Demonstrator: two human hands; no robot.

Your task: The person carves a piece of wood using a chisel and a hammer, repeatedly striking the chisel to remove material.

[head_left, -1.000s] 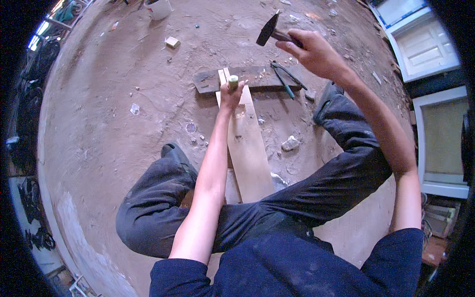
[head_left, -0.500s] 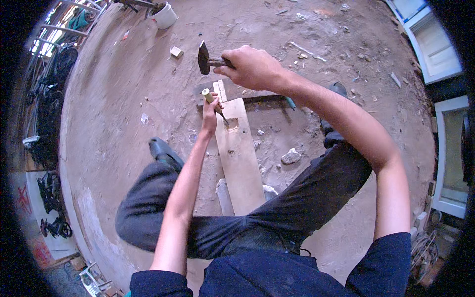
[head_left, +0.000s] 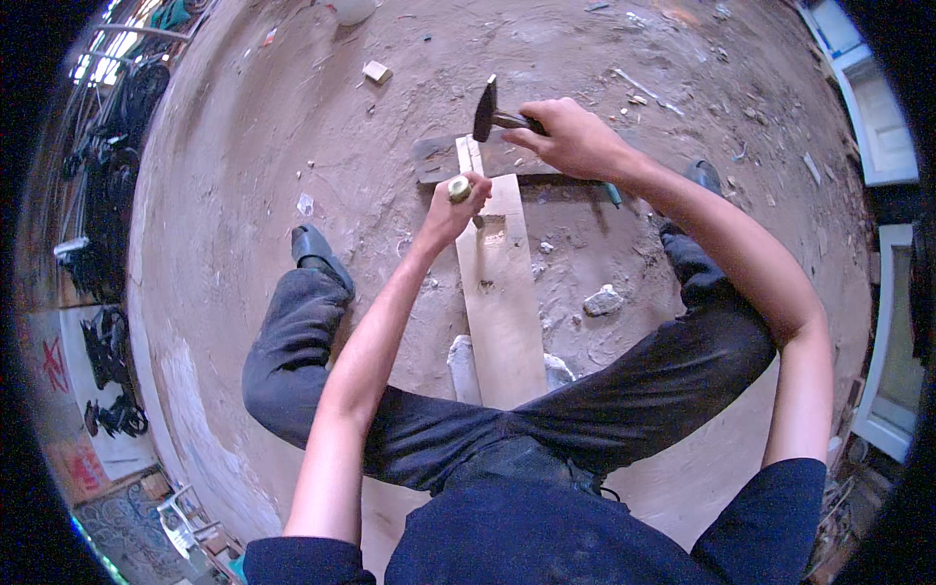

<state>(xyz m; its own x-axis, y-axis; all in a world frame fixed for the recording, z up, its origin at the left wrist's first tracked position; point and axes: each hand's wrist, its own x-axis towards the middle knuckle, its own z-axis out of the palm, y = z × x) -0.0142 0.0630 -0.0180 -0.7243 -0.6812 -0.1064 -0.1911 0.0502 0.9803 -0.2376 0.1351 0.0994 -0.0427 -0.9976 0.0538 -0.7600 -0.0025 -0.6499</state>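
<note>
While the left hand (head_left: 450, 210) wraps its fingers around a chisel (head_left: 459, 188) standing on the plank (head_left: 502, 292), the right hand (head_left: 575, 136) grips a hammer (head_left: 485, 109) just above it. Looks like chiselling's mid-go; next strike needs a square hit on the chisel top, clear of those fingers.

Pale panel (head_left: 68, 375) with red painted marks, leaning at far left edge beside dark scrap; rectangular, whitish. No packages, labels or screens visible elsewhere.

Both hands are fisted, left hand (head_left: 456, 207) low, right hand (head_left: 570, 139) raised beside it
</note>
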